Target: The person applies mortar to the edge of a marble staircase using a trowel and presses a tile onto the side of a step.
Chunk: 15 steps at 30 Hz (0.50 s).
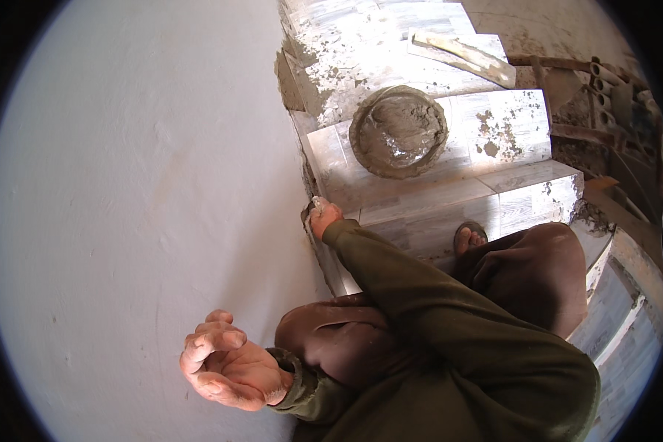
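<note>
My left hand [232, 365] is raised in front of the white wall [147, 184], palm up. Its fingers are bent but apart, and nothing lies in them. My right arm reaches across to the seam between wall and stairs. There my right hand [324, 217] is closed against the rough mortar edge [307, 166]; a small pale, mortar-smeared thing shows at its fingers, too hidden to name. Farther up, a round pan of wet grey mortar [398, 132] sits on a tiled stair tread [464, 110].
On a higher step lies a long mortar-smeared board or float [462, 55]. Dried mortar splashes [497, 136] spot the tiles. Pipes and scrap [604, 88] crowd beyond the stairs' right edge. My sandalled foot [470, 237] rests on a lower step.
</note>
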Each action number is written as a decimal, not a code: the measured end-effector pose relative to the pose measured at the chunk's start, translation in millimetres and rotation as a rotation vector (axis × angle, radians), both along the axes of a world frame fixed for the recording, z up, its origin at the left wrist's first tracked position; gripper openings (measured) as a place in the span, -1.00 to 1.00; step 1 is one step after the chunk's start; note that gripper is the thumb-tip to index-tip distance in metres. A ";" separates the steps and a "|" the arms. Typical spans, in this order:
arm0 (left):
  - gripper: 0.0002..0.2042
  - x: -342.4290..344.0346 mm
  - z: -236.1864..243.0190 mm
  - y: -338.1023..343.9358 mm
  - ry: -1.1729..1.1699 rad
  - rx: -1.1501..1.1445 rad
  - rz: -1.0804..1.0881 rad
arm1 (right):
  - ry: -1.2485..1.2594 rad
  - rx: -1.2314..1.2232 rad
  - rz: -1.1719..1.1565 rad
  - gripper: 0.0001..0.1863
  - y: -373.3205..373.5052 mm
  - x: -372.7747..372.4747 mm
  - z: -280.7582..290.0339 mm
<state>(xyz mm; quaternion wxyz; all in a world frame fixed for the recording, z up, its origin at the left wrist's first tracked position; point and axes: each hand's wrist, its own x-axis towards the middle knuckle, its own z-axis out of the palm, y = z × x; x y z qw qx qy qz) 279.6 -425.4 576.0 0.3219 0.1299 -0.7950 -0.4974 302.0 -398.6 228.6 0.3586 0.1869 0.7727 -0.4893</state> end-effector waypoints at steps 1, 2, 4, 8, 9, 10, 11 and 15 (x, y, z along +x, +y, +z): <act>-0.59 -0.5 -1.2 0.2 0.005 0.006 -0.004 | 0.031 -0.014 0.020 -0.56 2.6 -1.2 -2.3; -0.60 -0.6 -2.5 0.2 0.008 0.023 -0.014 | 0.062 -0.028 0.040 -0.55 5.7 -2.2 -4.4; -0.60 -2.8 -3.0 0.4 0.004 0.034 -0.024 | 0.049 -0.077 0.063 -0.56 14.3 -3.9 6.6; -0.61 -8.4 -3.5 1.1 -0.005 0.016 -0.025 | 0.075 -0.102 0.053 -0.59 35.7 0.4 29.7; -0.61 -11.2 -3.1 3.5 -0.002 0.018 -0.026 | 0.076 -0.096 0.052 -0.59 46.3 -7.1 37.2; -0.61 -12.7 -3.9 4.5 0.001 0.022 -0.023 | 0.089 -0.076 0.070 -0.59 56.1 -17.8 43.8; -0.61 -14.1 -4.7 5.4 0.008 0.028 -0.037 | 0.103 -0.056 0.090 -0.60 65.7 -28.8 48.5; -0.61 -22.1 -6.1 9.1 0.048 0.078 -0.101 | 0.165 0.177 0.221 -0.60 117.7 -96.6 47.8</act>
